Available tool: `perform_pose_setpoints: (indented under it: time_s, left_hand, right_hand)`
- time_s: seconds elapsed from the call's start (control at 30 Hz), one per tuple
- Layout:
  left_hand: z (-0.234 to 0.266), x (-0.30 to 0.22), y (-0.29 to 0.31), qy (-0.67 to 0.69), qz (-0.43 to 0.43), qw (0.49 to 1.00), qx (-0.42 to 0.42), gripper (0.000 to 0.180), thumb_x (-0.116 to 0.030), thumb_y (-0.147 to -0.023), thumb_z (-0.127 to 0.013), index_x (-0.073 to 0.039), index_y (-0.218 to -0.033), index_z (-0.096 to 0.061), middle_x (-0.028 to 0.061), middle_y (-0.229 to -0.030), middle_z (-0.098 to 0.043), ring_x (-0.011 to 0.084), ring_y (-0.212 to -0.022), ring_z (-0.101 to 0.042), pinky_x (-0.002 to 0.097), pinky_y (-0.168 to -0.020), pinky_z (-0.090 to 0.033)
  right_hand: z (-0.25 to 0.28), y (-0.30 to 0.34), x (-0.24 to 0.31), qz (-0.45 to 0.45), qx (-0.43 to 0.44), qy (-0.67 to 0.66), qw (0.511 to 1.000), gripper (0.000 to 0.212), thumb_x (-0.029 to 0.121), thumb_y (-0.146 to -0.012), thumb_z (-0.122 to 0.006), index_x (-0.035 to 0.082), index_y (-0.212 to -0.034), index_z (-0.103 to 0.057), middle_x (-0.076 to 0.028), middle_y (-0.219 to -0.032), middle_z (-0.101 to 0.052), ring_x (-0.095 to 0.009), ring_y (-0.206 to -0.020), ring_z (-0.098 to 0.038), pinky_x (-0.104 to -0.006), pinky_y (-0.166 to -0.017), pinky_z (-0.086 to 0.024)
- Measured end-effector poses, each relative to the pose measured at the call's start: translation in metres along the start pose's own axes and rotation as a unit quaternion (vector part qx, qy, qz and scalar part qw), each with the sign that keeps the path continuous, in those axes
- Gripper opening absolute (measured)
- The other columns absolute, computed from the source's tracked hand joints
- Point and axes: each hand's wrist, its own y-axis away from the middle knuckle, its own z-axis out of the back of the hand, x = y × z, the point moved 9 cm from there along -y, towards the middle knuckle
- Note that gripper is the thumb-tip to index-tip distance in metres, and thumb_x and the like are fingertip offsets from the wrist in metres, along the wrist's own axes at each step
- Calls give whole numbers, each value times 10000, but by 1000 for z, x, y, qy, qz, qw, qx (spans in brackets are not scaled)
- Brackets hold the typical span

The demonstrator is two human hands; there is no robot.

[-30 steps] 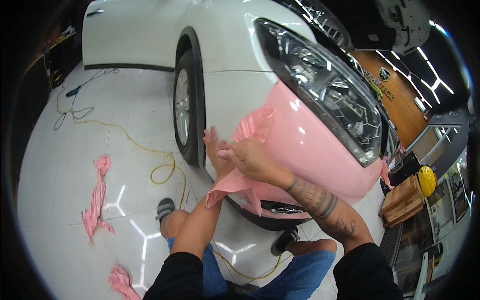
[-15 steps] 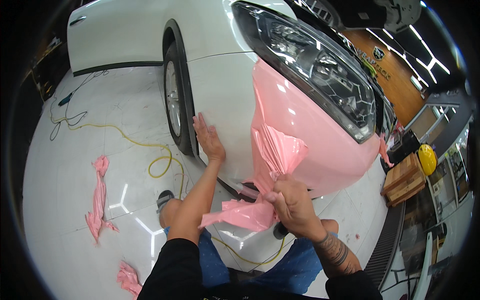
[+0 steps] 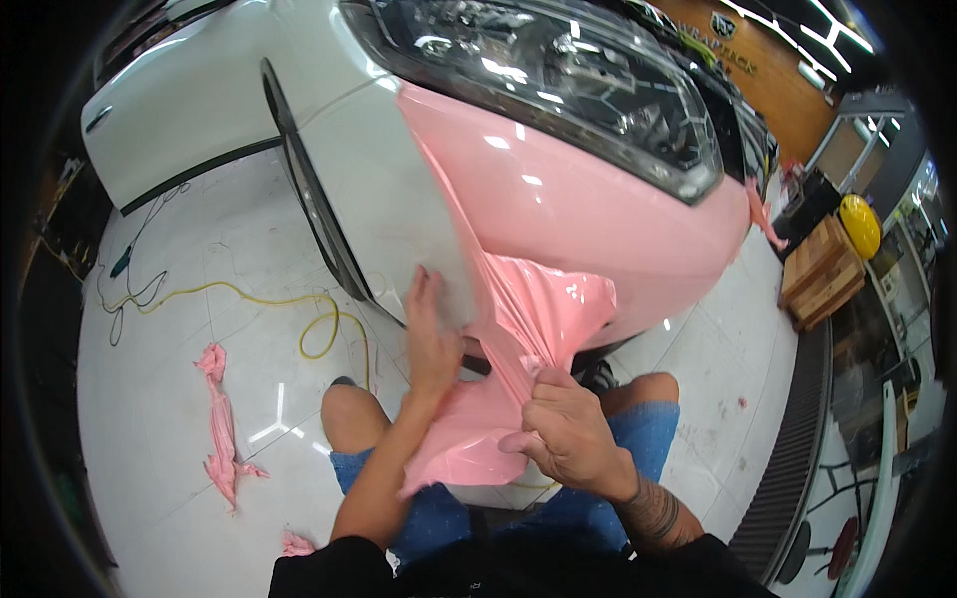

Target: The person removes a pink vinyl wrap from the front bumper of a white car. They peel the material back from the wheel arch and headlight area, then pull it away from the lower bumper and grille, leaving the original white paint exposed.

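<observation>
Glossy pink vinyl film (image 3: 578, 199) covers the bumper corner below the headlight (image 3: 588, 90). Its loose lower end is bunched, creased and pulled toward me. My right hand (image 3: 573, 429) is closed around that bunched film, with folds fanning out above the fist and a slack flap hanging to its left. Fingers outstretched, my left hand (image 3: 434, 344) lies at the lower part of the white bumper panel (image 3: 374, 189), just left of the film; motion blurs it slightly. Whether its palm presses on the panel is hidden.
A crumpled pink strip (image 3: 221, 429) and another pink scrap (image 3: 297, 543) lie on the tiled floor at left. A yellow hose (image 3: 239, 291) loops near the wheel. At right stand a wooden crate (image 3: 822, 271), a yellow rounded object (image 3: 859, 226) and a dark floor grate (image 3: 793, 468).
My view has come closer to the bumper. My left hand has moved down toward the bunched film. My right hand keeps hold of the film, which is drawn lower and nearer me.
</observation>
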Motion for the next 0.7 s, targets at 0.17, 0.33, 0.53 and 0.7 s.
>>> perform_pose_setpoints:
  time_s: [0.17,0.33,0.53,0.7]
  left_hand:
    - [-58,1,23,175,139,975,0,637,-129,-841,-539,-6,-1371,-208,211,-1424,-112,358,-1250,-303,408,-1001,-304]
    - [-71,33,29,93,223,970,-34,532,-113,-828,-569,21,-1284,-329,216,-1308,-287,331,-1125,-418,387,-891,-379]
    - [-57,28,51,-32,317,944,-89,417,-95,-813,-605,53,-1180,-474,221,-1169,-496,298,-975,-557,361,-760,-468]
    - [-45,24,55,-139,118,967,-176,174,-80,-813,-624,60,-913,-597,144,-813,-647,218,-675,-614,348,-627,-466]
  right_hand:
    - [3,-3,16,54,-12,11,998,295,221,-689,-692,58,-626,-455,-63,-588,-424,-247,-609,-467,-387,-764,-446]
    - [-16,15,14,-13,-2,6,1000,335,242,-677,-682,-17,-786,-500,-196,-905,-531,-350,-975,-508,-454,-977,-354]
    - [-9,52,12,-121,-64,-58,989,691,266,-688,-703,-150,-1137,-383,-341,-1279,-325,-404,-1167,-419,-401,-976,-370]
    - [-10,117,20,-163,-109,-166,966,541,147,-739,-662,-120,-1159,-448,-304,-1302,-375,-355,-1021,-560,-357,-823,-482]
